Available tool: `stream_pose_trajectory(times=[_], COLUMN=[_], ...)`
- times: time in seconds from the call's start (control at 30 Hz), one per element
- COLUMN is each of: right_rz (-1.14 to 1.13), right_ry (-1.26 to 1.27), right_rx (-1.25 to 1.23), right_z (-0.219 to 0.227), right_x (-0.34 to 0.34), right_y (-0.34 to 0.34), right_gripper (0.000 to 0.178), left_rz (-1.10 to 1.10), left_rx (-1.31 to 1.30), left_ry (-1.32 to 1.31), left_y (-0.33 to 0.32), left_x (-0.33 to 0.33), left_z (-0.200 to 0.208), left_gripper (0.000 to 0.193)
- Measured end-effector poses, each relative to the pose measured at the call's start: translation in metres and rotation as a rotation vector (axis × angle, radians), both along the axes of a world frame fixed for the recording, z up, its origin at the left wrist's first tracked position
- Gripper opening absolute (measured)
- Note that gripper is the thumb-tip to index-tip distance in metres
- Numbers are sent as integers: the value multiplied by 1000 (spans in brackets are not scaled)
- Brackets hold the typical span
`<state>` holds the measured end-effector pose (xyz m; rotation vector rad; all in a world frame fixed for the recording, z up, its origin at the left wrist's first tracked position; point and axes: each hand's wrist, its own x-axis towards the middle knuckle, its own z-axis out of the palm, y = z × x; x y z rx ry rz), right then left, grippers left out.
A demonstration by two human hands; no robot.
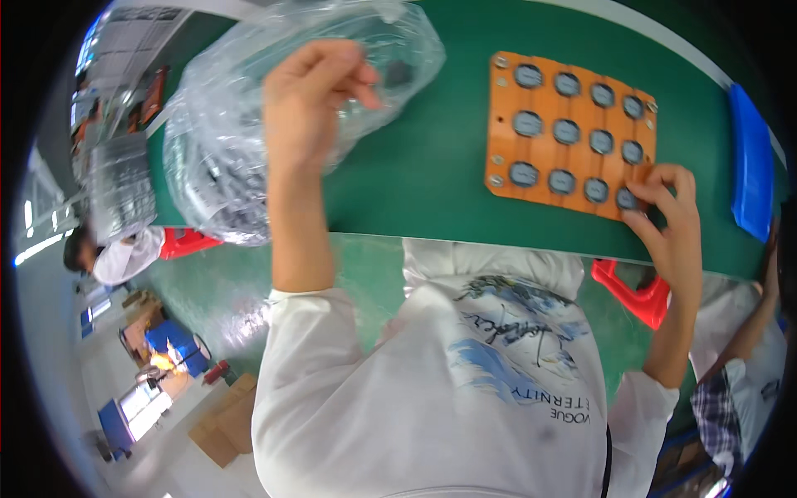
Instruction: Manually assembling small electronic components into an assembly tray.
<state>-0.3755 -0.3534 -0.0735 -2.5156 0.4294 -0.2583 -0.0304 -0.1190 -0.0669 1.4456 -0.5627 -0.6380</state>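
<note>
An orange plate (548,106) lies on the green table (398,183) to the right, carrying several round dark discs in three rows, with small metal posts at its edges. My right hand (668,212) is at the plate's near right corner, thumb and forefinger closed about the corner disc (627,198). To the left lies a large clear plastic bag (224,108) with dark parts inside, their kind unclear. My left hand (311,95) is raised above the bag, slightly blurred, fingers curled together; whatever they may hold is hidden.
A blue tray (750,162) stands at the table's right end. Red stools (635,295) are below the near edge. Another person (739,365) sits close on the right, and one more (129,257) is far left. Cardboard boxes (224,423) stand on the floor behind.
</note>
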Motion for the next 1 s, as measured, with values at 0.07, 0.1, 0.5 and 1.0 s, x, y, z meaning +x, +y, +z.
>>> stream_pose_trajectory(times=[0.07, 0.1, 0.5, 1.0], right_rz=[20, 23, -74, 314], right_ry=[-13, -6, -211, 188], right_rx=[-17, 1, 262, 63], right_z=[-2, -5, -29, 9], right_x=[-5, -4, -7, 83], right_y=[-8, -9, -7, -49], right_gripper=[33, 33, 37, 29], left_rz=[53, 67, -16, -239], left_rx=[204, 308, 790, 155], left_ry=[-297, -458, -653, -1020], left_y=[1, 5, 8, -52], left_x=[7, 13, 30, -78], left_z=[-2, -1, -20, 13], left_gripper=[18, 18, 21, 17])
